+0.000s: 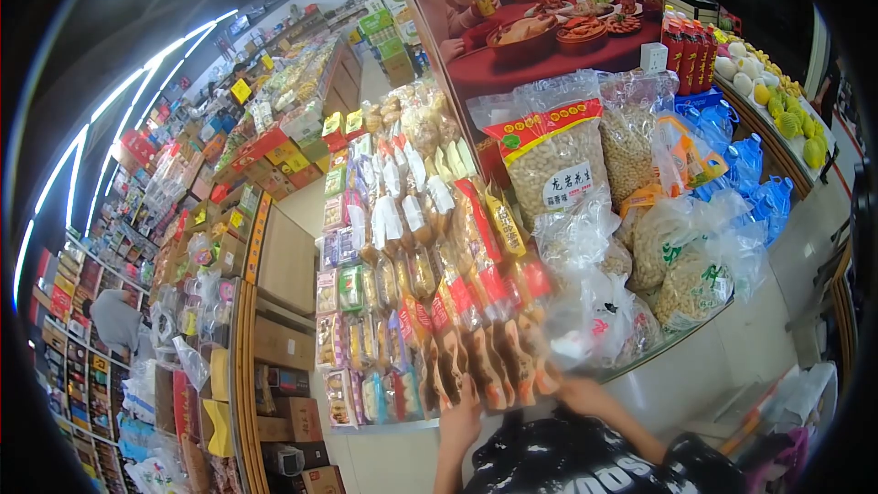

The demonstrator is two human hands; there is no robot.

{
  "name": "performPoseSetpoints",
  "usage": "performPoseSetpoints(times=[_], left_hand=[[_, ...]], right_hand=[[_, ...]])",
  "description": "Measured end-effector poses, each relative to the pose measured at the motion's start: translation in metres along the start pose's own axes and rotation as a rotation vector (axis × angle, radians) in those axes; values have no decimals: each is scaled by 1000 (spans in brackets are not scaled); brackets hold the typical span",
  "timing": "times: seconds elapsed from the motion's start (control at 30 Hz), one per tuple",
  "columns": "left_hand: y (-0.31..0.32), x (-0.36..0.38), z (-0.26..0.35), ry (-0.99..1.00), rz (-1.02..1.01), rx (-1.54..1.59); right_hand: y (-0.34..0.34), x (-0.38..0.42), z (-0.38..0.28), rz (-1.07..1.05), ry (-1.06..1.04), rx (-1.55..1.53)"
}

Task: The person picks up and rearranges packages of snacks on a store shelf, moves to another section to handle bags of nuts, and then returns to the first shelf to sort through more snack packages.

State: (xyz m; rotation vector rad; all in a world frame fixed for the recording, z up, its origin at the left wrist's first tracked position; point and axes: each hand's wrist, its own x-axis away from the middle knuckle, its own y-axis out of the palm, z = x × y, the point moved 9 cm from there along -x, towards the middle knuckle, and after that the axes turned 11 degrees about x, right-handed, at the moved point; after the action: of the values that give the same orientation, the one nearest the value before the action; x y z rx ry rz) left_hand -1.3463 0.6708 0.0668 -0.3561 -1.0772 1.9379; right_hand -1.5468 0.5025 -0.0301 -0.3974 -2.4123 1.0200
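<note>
My left hand (463, 410) is at the front edge of the display, its fingers closed against a brown bread packet (454, 366). To its right, my right hand (569, 391) touches the right end of the same front row; its fingertips are blurred and partly hidden by the packets. Between the hands stand several dark brown packets (492, 368) with wavy edges, side by side. Just behind them lie red-labelled bread packets (462, 297) and a yellow-labelled long packet (505, 224).
Large bags of peanuts (556, 160) and knotted plastic bags (686, 261) stand to the right, near blue water bottles (748, 160). Smaller snack packs (351, 288) line the left side. A wooden shelf unit (285, 256) borders an aisle. A person in grey (114, 320) is far left.
</note>
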Motion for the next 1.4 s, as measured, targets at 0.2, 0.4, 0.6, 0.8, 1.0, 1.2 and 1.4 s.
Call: performPoseSetpoints(times=[0.2, 0.4, 0.6, 0.8, 1.0, 1.2, 1.4], left_hand=[[2, 1, -2, -144, -72, 30], [-7, 4, 8, 26, 109, -52], [-10, 7, 7, -116, -3, 40], [-10, 23, -14, -197, 38, 100], [-18, 18, 10, -206, -80, -75], [-20, 12, -8, -23, -153, 92], [-45, 32, -36, 416, -140, 238]], right_hand=[[-13, 2, -8, 36, 3, -35], [-12, 2, -4, 8, 55, -99], [-11, 0, -6, -86, 109, -126], [-15, 5, -8, 23, 51, -243], [4, 10, 11, 128, 120, -484], [20, 18, 11, 380, 213, -455], [81, 45, -11, 523, 494, -181]])
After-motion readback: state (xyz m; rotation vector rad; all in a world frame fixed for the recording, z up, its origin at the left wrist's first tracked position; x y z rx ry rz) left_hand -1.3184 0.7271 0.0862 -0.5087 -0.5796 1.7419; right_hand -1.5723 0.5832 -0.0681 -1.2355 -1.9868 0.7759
